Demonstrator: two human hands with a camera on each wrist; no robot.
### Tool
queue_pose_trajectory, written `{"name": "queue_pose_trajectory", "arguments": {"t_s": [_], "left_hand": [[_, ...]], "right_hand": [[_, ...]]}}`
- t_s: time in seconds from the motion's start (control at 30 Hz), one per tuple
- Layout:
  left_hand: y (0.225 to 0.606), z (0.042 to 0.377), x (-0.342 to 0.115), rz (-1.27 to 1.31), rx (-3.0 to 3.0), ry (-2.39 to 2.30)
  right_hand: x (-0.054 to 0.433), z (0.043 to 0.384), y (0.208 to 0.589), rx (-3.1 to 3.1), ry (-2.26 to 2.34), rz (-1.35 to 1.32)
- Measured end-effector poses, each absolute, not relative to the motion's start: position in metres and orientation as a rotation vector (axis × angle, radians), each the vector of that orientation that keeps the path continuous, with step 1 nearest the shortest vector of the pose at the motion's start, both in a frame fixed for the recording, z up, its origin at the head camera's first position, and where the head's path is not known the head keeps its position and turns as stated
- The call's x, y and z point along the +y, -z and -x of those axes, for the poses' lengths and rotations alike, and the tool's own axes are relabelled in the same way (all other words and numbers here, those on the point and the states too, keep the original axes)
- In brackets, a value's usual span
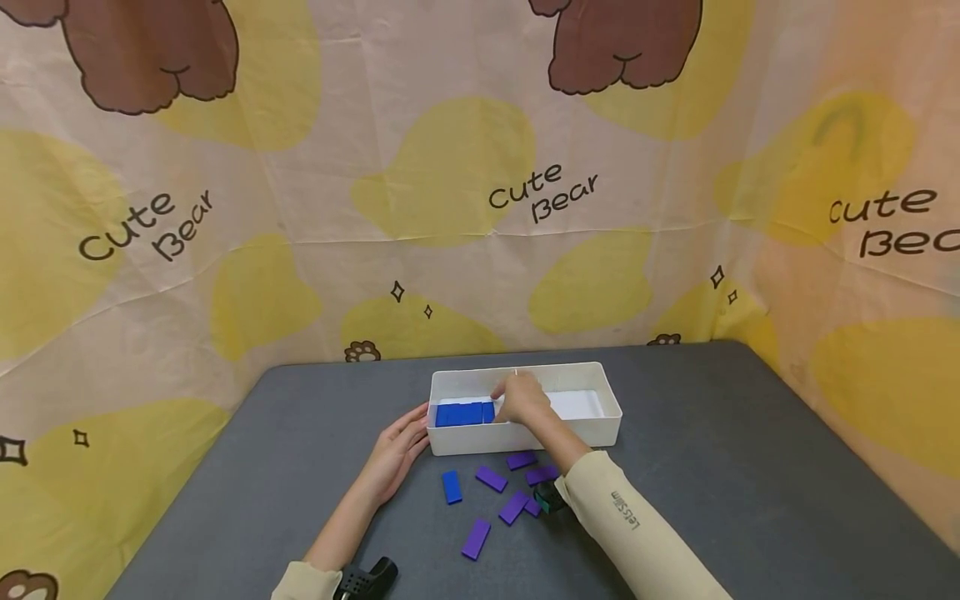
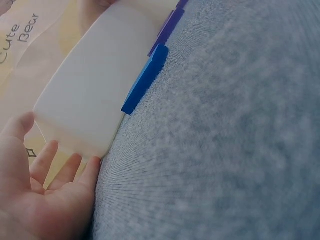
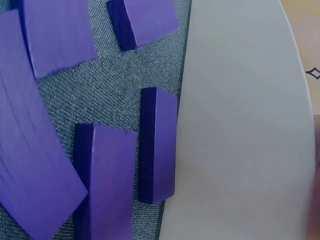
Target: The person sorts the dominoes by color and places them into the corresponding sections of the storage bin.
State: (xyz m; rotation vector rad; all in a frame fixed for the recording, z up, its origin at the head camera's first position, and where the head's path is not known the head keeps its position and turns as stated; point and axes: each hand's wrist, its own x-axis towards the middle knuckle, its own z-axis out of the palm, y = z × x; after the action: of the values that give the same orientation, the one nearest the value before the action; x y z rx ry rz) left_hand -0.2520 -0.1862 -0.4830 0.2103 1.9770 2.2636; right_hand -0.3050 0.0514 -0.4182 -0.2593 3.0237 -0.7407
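Head view: backdrop (image 1: 438, 171) — "Cute Bear" three times in black, the rightmost cut off by the picture's edge, plus star and paw signs | right sleeve (image 1: 656, 533) — small "Let'sSlim" | left wrist view: tilted "Cute Bear" on backdrop | right wrist view: backdrop star sign

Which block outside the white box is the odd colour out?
The blue block lying on the grey table, between the left hand and the purple blocks. Every other block seen outside the box is purple.
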Motion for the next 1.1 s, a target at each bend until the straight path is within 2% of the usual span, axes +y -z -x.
{"name": "queue_pose_trajectory", "arguments": {"t_s": [0.8,1.1], "left_hand": [[0.485,0.2547,-0.1861,-0.218,1.968,-2.272],[0.4859,0.2558,-0.186,-0.221,1.97,-2.28]], "right_hand": [[0.0512,0.3037,0.4146,2.987,0.777,0.179],[0.0599,0.3053,0.4158,2.969,0.879,0.352]]}}
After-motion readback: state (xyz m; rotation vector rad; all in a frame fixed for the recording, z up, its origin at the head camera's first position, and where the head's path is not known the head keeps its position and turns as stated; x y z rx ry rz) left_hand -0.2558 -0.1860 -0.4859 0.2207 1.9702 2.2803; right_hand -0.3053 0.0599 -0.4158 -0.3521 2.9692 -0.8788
